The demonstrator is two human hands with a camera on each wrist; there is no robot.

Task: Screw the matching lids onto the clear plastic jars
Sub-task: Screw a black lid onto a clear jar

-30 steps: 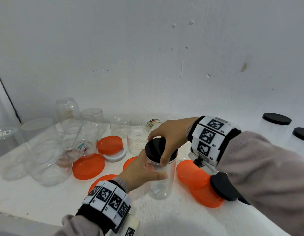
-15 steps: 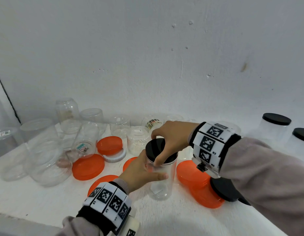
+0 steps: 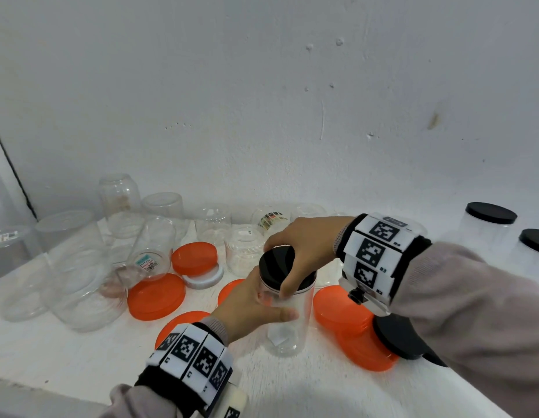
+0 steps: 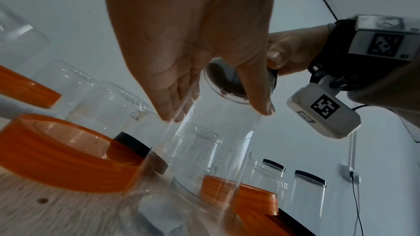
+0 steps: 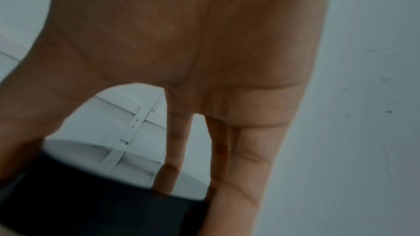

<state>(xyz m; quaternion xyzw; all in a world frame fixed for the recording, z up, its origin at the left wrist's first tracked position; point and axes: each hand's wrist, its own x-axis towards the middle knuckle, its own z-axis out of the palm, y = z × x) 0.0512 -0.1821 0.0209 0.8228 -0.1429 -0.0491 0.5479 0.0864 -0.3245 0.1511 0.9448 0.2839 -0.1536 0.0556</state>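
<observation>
Jar (image 3: pixel 287 321): upright near table's (image 3: pixel 81 366) front edge, steadied by left hand (image 3: pixel 250 306) wrapped round; right hand (image 3: pixel 304 251) clamps lid (image 3: pixel 274 263) for twisting.

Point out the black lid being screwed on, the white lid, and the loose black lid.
black lid (image 3: pixel 275 263), head view, bare top left of the fingers.
white lid (image 3: pixel 205 279), head view, front rim.
loose black lid (image 3: pixel 397 336), head view, flat top.
</observation>
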